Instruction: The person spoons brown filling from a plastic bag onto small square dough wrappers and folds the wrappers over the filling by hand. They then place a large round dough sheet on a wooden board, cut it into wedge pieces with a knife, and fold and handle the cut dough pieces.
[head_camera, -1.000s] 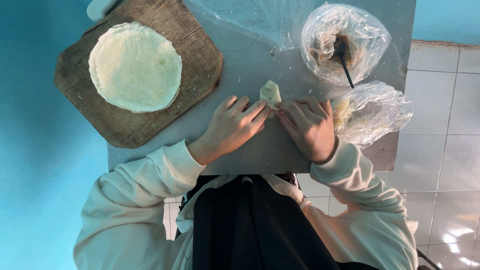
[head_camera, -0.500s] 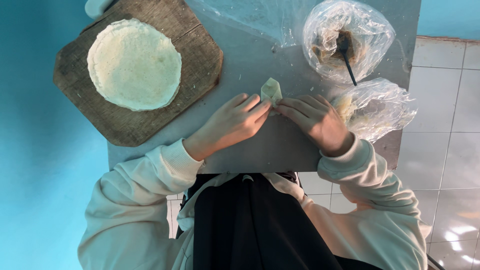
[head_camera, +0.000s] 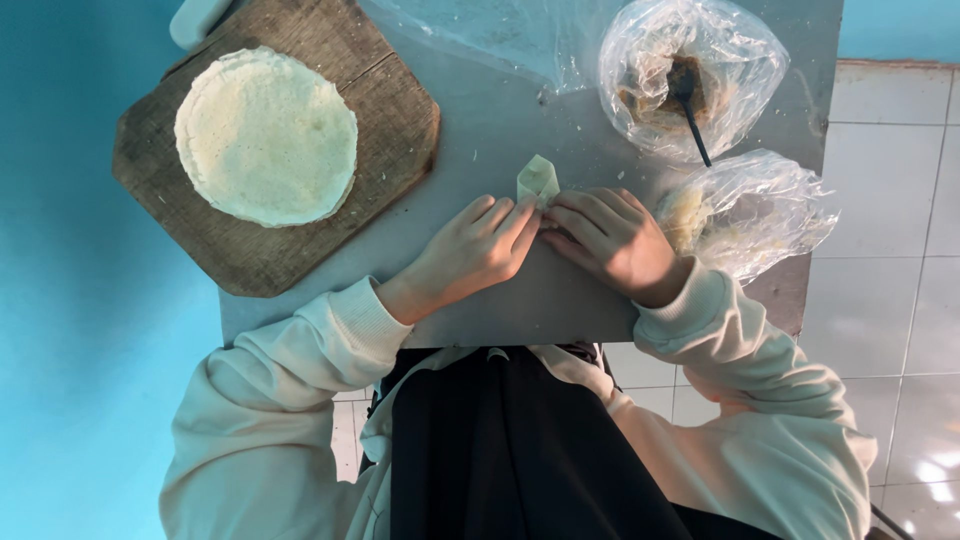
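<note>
Wrapper (head_camera: 537, 179) sits on the grey table (head_camera: 480, 140), mid-top, folded into a small pale packet, one end sticking up past the fingertips. Versus a second ago it's nearly in the same spot, but looks tighter and more upright: the fold seems to have progressed, not just been held.

Left hand (head_camera: 470, 250) lies flat-ish, fingertips pinching the packet's left lower edge. Right hand (head_camera: 610, 240) has slid in a bit from the right; fingers curled over, pressing the packet's right lower edge. Both are closed on it, fingertip grip only, palms off.

Judgement: folding is mid-way; the seam is being pressed, not yet released.

Around it: a clear bag (head_camera: 750, 210) with pale filling just right of the right hand, touching the wrist area. Above that, a bag-lined bowl (head_camera: 690, 75) of brownish filling with a dark spoon (head_camera: 690, 110) standing in it. Far left, a wooden board (head_camera: 290, 150) carrying a stack of round wrappers (head_camera: 265, 135), well apart, unchanged.
</note>
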